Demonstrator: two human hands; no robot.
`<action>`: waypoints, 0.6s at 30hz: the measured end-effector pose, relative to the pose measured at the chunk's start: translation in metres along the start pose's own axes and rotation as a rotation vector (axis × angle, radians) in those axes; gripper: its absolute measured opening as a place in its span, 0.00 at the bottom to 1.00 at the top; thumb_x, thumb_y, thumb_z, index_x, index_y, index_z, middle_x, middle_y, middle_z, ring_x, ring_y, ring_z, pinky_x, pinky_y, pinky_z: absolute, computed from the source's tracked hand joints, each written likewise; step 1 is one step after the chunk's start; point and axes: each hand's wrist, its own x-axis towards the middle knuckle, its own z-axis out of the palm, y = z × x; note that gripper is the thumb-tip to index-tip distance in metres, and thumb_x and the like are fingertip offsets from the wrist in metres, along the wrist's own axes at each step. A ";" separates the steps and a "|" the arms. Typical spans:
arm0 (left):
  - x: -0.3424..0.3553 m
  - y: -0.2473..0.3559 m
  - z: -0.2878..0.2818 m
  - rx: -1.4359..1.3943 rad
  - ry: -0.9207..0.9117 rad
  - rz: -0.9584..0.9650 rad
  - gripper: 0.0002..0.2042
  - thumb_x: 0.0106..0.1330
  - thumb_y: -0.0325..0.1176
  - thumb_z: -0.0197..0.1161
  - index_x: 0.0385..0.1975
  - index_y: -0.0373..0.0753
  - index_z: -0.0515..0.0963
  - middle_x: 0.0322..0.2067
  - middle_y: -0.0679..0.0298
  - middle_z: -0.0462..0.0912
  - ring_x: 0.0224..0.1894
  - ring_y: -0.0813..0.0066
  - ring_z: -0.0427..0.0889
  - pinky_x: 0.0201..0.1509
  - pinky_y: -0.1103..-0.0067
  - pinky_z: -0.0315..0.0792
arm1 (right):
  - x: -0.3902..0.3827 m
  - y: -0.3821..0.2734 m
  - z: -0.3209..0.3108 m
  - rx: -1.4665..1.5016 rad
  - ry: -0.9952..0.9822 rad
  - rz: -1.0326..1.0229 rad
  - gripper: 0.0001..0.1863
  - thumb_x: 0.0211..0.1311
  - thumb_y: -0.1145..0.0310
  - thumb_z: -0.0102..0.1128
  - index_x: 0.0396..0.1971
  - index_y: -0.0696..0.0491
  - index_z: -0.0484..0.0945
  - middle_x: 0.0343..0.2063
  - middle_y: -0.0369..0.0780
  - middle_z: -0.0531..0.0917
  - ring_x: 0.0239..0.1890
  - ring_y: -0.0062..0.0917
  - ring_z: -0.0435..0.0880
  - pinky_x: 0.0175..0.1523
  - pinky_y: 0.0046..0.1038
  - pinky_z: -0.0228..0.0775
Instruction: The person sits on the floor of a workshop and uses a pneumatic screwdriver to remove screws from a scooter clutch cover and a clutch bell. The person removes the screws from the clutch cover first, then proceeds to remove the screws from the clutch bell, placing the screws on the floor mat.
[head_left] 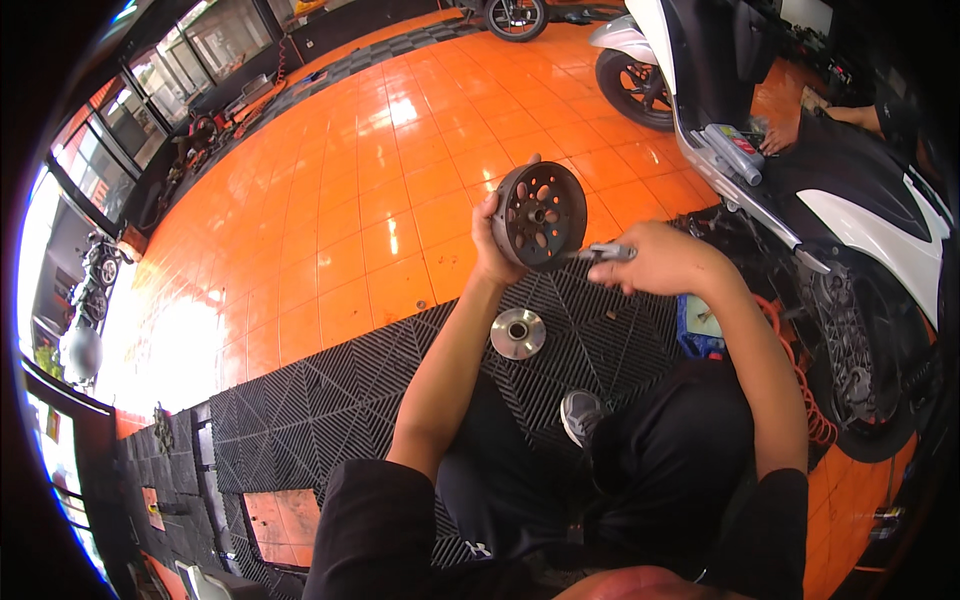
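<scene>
A dark metal clutch drum (540,215), round with several holes and a hub at its centre, is held up off the floor in my left hand (490,240). My left fingers wrap round its side and back, and its hollow face is turned toward me. My right hand (655,262) is closed round a grey tool that looks like an air blow gun (612,252). The gun's narrow tip is at the drum's lower right rim; whether it touches cannot be made out. Below the drum, a shiny metal disc (518,333) with a central hole lies flat on the black mat.
Ribbed black matting (330,415) borders an orange tiled floor (350,230). By my right forearm are a blue container (697,325) and a red coiled hose (815,400). A white scooter (840,215) stands at the right, with another person's hand (782,135) beside it.
</scene>
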 end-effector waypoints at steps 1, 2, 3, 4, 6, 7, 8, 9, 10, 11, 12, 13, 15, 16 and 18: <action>-0.001 0.000 0.001 -0.011 0.008 -0.002 0.40 0.64 0.62 0.49 0.72 0.43 0.61 0.63 0.56 0.73 0.62 0.57 0.75 0.64 0.61 0.74 | 0.000 -0.001 0.003 0.061 -0.069 -0.060 0.24 0.64 0.45 0.64 0.32 0.54 0.87 0.22 0.38 0.85 0.30 0.27 0.85 0.40 0.33 0.74; -0.002 0.000 0.001 -0.039 0.064 -0.015 0.39 0.64 0.64 0.49 0.69 0.43 0.64 0.60 0.57 0.75 0.59 0.58 0.76 0.61 0.61 0.75 | 0.000 -0.004 0.003 0.081 -0.026 -0.076 0.24 0.64 0.45 0.64 0.32 0.54 0.87 0.22 0.38 0.84 0.29 0.27 0.85 0.39 0.33 0.74; -0.002 -0.001 0.001 -0.067 0.120 -0.028 0.38 0.64 0.66 0.49 0.66 0.43 0.67 0.57 0.58 0.76 0.56 0.59 0.78 0.57 0.62 0.77 | -0.002 -0.009 0.001 0.102 0.018 -0.092 0.24 0.64 0.45 0.64 0.32 0.54 0.87 0.21 0.38 0.84 0.28 0.28 0.84 0.39 0.33 0.74; -0.004 -0.003 0.000 -0.096 0.178 -0.044 0.38 0.63 0.68 0.49 0.63 0.43 0.70 0.54 0.59 0.77 0.54 0.60 0.79 0.53 0.62 0.78 | -0.004 -0.011 0.002 0.124 0.059 -0.106 0.24 0.64 0.45 0.64 0.32 0.55 0.87 0.20 0.38 0.84 0.27 0.28 0.84 0.38 0.33 0.74; -0.004 -0.003 -0.006 -0.102 0.127 -0.025 0.37 0.64 0.68 0.48 0.61 0.43 0.72 0.55 0.59 0.77 0.54 0.59 0.78 0.54 0.61 0.78 | -0.001 -0.012 0.003 0.067 0.184 -0.044 0.25 0.63 0.45 0.65 0.31 0.56 0.86 0.19 0.39 0.83 0.26 0.28 0.84 0.38 0.34 0.74; -0.003 -0.002 -0.006 -0.104 0.100 -0.015 0.36 0.64 0.68 0.48 0.60 0.43 0.73 0.55 0.58 0.76 0.55 0.58 0.78 0.54 0.61 0.78 | -0.003 -0.017 0.000 0.012 0.210 -0.024 0.25 0.63 0.45 0.65 0.31 0.56 0.85 0.19 0.39 0.83 0.26 0.28 0.84 0.38 0.34 0.74; -0.003 -0.002 -0.007 -0.086 0.104 -0.022 0.36 0.64 0.68 0.48 0.60 0.43 0.72 0.55 0.59 0.77 0.55 0.59 0.78 0.54 0.61 0.78 | -0.005 -0.020 -0.002 -0.044 0.236 -0.004 0.25 0.63 0.45 0.65 0.31 0.57 0.85 0.19 0.39 0.83 0.26 0.28 0.84 0.38 0.35 0.74; -0.003 -0.002 -0.007 -0.067 0.109 -0.028 0.36 0.64 0.68 0.48 0.61 0.43 0.72 0.55 0.59 0.77 0.55 0.59 0.78 0.54 0.61 0.78 | -0.004 -0.016 0.000 0.064 0.118 -0.042 0.25 0.62 0.46 0.66 0.30 0.58 0.85 0.20 0.41 0.84 0.27 0.32 0.85 0.39 0.35 0.74; -0.002 -0.002 -0.003 -0.051 0.111 -0.037 0.36 0.64 0.67 0.48 0.61 0.43 0.72 0.55 0.59 0.77 0.55 0.59 0.78 0.54 0.61 0.78 | -0.005 -0.016 0.001 0.070 0.093 -0.055 0.25 0.62 0.46 0.66 0.30 0.58 0.85 0.20 0.42 0.84 0.27 0.32 0.85 0.39 0.35 0.74; -0.002 -0.002 0.001 -0.031 0.123 -0.041 0.36 0.64 0.67 0.48 0.61 0.43 0.71 0.55 0.59 0.77 0.55 0.59 0.78 0.54 0.62 0.78 | -0.006 -0.018 0.002 0.075 0.068 -0.067 0.25 0.62 0.47 0.66 0.30 0.58 0.85 0.20 0.42 0.84 0.28 0.32 0.86 0.40 0.35 0.74; -0.003 -0.002 0.005 -0.011 0.134 -0.045 0.37 0.64 0.67 0.48 0.62 0.43 0.71 0.54 0.59 0.77 0.55 0.60 0.78 0.54 0.62 0.78 | -0.006 -0.019 0.003 0.081 0.043 -0.080 0.24 0.62 0.47 0.67 0.31 0.58 0.85 0.20 0.42 0.84 0.28 0.32 0.86 0.40 0.35 0.74; -0.005 -0.002 0.010 0.008 0.148 -0.051 0.37 0.64 0.67 0.49 0.62 0.43 0.71 0.54 0.59 0.77 0.54 0.60 0.78 0.54 0.62 0.78 | -0.005 -0.018 0.006 -0.048 0.198 -0.073 0.24 0.63 0.47 0.66 0.31 0.58 0.85 0.20 0.43 0.83 0.28 0.32 0.86 0.40 0.35 0.74; -0.005 -0.005 0.015 0.003 0.148 -0.075 0.37 0.63 0.67 0.49 0.63 0.43 0.70 0.54 0.59 0.77 0.54 0.61 0.78 0.54 0.64 0.78 | -0.003 -0.017 0.003 0.049 0.244 -0.075 0.24 0.63 0.47 0.66 0.31 0.58 0.85 0.21 0.43 0.84 0.28 0.33 0.86 0.40 0.36 0.74; -0.005 -0.004 0.015 0.004 0.148 -0.080 0.37 0.63 0.66 0.50 0.63 0.43 0.70 0.54 0.59 0.77 0.54 0.61 0.78 0.54 0.64 0.78 | -0.002 -0.019 0.002 0.094 0.268 -0.083 0.24 0.63 0.47 0.65 0.32 0.58 0.85 0.21 0.44 0.84 0.28 0.33 0.86 0.40 0.36 0.75; -0.005 -0.005 0.002 0.038 0.086 -0.121 0.40 0.63 0.66 0.48 0.70 0.46 0.64 0.59 0.58 0.75 0.57 0.60 0.77 0.59 0.62 0.75 | -0.002 -0.018 0.003 0.062 0.261 -0.076 0.23 0.63 0.48 0.66 0.30 0.58 0.84 0.20 0.40 0.83 0.26 0.28 0.84 0.38 0.33 0.73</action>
